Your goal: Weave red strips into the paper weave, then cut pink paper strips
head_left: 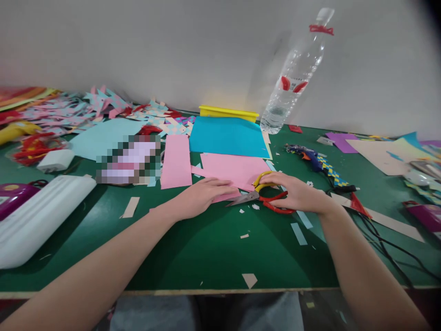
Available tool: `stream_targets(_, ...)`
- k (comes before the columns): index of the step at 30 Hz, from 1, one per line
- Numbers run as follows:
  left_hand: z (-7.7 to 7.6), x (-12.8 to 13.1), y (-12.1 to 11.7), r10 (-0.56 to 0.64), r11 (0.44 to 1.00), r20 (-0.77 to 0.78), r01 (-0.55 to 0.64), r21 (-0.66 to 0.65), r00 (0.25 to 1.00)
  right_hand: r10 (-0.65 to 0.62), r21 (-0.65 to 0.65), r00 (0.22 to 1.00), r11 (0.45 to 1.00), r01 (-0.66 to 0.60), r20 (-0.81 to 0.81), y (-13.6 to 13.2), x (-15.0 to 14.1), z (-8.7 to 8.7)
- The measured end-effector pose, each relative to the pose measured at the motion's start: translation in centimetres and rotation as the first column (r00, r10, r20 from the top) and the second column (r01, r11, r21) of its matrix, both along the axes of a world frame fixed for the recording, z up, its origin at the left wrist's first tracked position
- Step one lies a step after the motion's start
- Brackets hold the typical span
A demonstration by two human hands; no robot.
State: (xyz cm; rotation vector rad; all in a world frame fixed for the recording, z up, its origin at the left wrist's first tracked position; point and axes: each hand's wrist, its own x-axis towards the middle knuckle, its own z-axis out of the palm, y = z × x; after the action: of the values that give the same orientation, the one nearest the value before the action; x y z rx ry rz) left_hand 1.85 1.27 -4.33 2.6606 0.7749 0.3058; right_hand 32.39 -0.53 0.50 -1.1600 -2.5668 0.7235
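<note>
My right hand (292, 191) is closed round scissors (253, 196) with one yellow and one red handle loop. The blades point left, close to my left fingertips, and look nearly closed. My left hand (203, 197) lies with fingers stretched out over the lower edge of a pink sheet of paper (227, 166). Part of a smaller pink paper piece (225, 196) shows under those fingers, beside the blades; how far it runs beneath the hand is hidden. Left of the sheet lies a pink paper rectangle (176, 161). Behind it is a blue sheet (229, 136).
A clear bottle (292, 76) leans against the wall. A glue gun (313, 161) with dark cables (379, 239) lies at right. At left are a blurred-out phone (129, 161), a long white object (44, 220) and a heap of patterned paper shapes (76, 108). Paper scraps (250, 279) dot the green table.
</note>
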Motion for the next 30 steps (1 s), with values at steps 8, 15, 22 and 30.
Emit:
stream_targets(8, -0.1, 0.0, 0.0, 0.001, 1.0, 0.018, -0.001, -0.007, 1.0, 0.003, 0.04, 1.0, 0.999, -0.002, -0.016, -0.4, -1.1, -0.2)
stream_targets(15, -0.1, 0.0, 0.1, -0.001, 1.0, 0.026, 0.001, -0.008, 1.0, 0.005, 0.047, 0.999, 0.999, -0.003, -0.038, -0.8, -2.2, -0.4)
stream_targets(22, -0.3, -0.1, 0.2, -0.007, 1.0, 0.015, 0.007, -0.011, 1.0, 0.049, 0.039, 0.998, 0.998, -0.048, -0.03, -0.7, -2.0, -0.2)
stream_targets(30, -0.1, 0.0, 0.1, 0.015, 0.999, 0.029, -0.014, -0.039, 0.999, -0.011, 0.03, 1.0, 0.999, 0.012, -0.016, -1.0, -2.5, -0.2)
